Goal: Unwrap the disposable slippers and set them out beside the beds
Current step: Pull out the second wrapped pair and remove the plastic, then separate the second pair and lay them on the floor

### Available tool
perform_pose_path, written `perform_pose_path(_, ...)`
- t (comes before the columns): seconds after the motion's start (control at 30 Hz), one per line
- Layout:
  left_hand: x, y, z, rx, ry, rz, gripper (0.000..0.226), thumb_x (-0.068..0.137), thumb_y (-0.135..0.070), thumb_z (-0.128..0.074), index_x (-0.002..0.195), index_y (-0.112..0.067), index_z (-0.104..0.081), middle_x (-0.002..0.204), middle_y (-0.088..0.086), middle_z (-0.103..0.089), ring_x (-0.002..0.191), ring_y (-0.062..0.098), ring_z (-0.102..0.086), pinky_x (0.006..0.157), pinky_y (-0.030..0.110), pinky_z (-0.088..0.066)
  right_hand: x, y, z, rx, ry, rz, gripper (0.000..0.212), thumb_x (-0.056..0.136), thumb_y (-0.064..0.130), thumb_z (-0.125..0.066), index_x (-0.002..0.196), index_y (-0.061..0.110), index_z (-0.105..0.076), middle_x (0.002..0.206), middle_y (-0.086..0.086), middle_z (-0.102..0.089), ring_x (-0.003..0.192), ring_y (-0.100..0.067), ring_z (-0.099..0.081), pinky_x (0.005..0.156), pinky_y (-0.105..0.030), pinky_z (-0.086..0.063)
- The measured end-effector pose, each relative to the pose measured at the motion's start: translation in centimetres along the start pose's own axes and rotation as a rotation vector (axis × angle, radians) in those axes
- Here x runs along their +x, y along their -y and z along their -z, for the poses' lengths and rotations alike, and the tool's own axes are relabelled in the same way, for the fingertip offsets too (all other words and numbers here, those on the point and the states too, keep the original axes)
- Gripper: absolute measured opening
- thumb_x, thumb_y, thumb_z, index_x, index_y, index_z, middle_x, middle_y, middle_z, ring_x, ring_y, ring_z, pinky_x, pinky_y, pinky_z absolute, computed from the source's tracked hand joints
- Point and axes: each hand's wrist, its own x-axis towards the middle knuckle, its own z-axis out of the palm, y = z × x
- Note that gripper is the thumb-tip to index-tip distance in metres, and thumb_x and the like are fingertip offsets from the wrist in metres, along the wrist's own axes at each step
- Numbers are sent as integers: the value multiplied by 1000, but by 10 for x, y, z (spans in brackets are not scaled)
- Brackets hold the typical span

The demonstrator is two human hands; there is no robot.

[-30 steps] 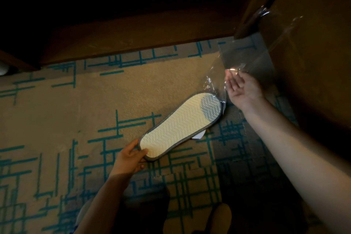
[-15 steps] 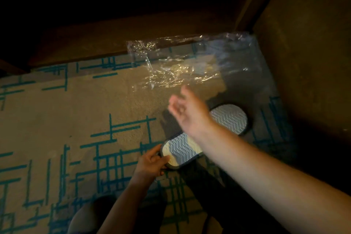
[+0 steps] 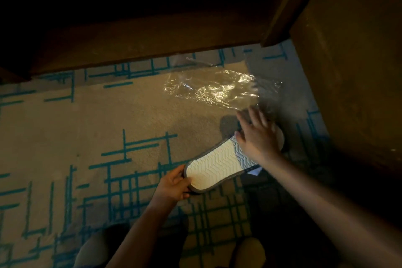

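Note:
A disposable slipper (image 3: 214, 167) with a white zigzag sole and grey edge is held sole-up over the carpet. My left hand (image 3: 174, 186) grips its heel end. My right hand (image 3: 256, 137) lies over the toe end with fingers spread; whether it grips is unclear. A white slip (image 3: 254, 172) pokes out beneath the slipper. The clear plastic wrapper (image 3: 217, 90) lies loose on the carpet beyond my right hand, apart from the slipper.
Beige carpet with teal line pattern (image 3: 87, 128) covers the floor. A dark wooden bed base (image 3: 130, 45) runs along the top, and a wooden furniture side (image 3: 352, 72) stands at the right. Two shoe tips (image 3: 250, 252) show at the bottom edge.
The wrapper left my right hand, flew left and settled on the carpet. My right hand came back down onto the slipper's toe end. My left hand kept the heel.

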Motion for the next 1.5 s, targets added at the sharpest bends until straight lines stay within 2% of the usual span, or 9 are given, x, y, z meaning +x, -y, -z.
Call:
perform_pose_path(0.23,-2,1,1,-28,4,-9,25,91,-6,-48,108,-25,-50,91,-1,-63,77,10,-60,68,22,-49,42,8,5,-129,47,144,54,96,46,-29,146,36,-13,160,2,1,147,-23,6,113,-62,5)
perform_pose_path(0.47,-1,1,-1,-59,-70,5,23,91,-8,-49,109,-22,-52,89,1,-61,74,10,-59,53,13,-50,2,22,10,413,-236,290,59,90,27,-52,144,30,-28,152,-7,-28,141,-23,-23,113,-43,-28)
perform_pose_path(0.53,-1,0,-1,-80,-75,11,18,91,-11,-49,107,-18,-54,86,3,-62,73,11,-60,54,14,-51,-21,12,6,384,-118,320,65,86,37,-58,143,34,-29,152,-2,-28,141,-20,-22,113,-46,-29)
perform_pose_path(0.67,-2,-8,-1,-105,-81,-13,10,90,-15,-52,96,-13,-59,79,4,-65,75,15,-62,67,25,-53,-56,-7,-15,97,122,521,71,78,49,-62,141,35,-33,155,10,-18,145,-11,-6,117,-46,-2)
perform_pose_path(0.8,-3,-13,1,-138,-98,3,8,90,-17,-52,90,-12,-58,79,4,-64,74,15,-63,67,26,-54,-58,-6,-27,73,-33,525,58,69,26,-78,123,21,-59,136,-3,-55,130,-24,-46,99,-51,-46)
perform_pose_path(1.0,-2,-18,4,-689,-10,205,20,93,-26,-41,103,-16,-54,101,14,-65,92,27,-63,71,42,-57,-46,11,-8,64,-214,663,25,76,24,-68,98,15,-72,102,-4,-74,97,-23,-70,80,-40,-59)
perform_pose_path(1.1,0,-16,3,-627,-46,133,13,91,-21,-46,101,-17,-54,104,12,-64,89,24,-65,66,35,-59,-40,16,16,61,-318,652,28,84,25,-49,93,15,-72,88,-1,-75,79,-20,-71,67,-33,-59)
perform_pose_path(1.33,0,-14,4,-357,-84,57,33,91,-7,-48,124,-10,-49,107,11,-62,94,21,-61,75,30,-51,-26,11,41,92,-413,584,26,85,20,-49,95,9,-70,83,-7,-72,71,-25,-68,56,-41,-57)
perform_pose_path(1.5,4,-38,29,-137,-11,-78,29,91,-9,-45,117,-20,-54,98,3,-62,78,11,-56,61,22,-43,-23,12,64,495,-358,252,17,87,15,-57,94,7,-69,84,-14,-72,75,-26,-66,69,-35,-52)
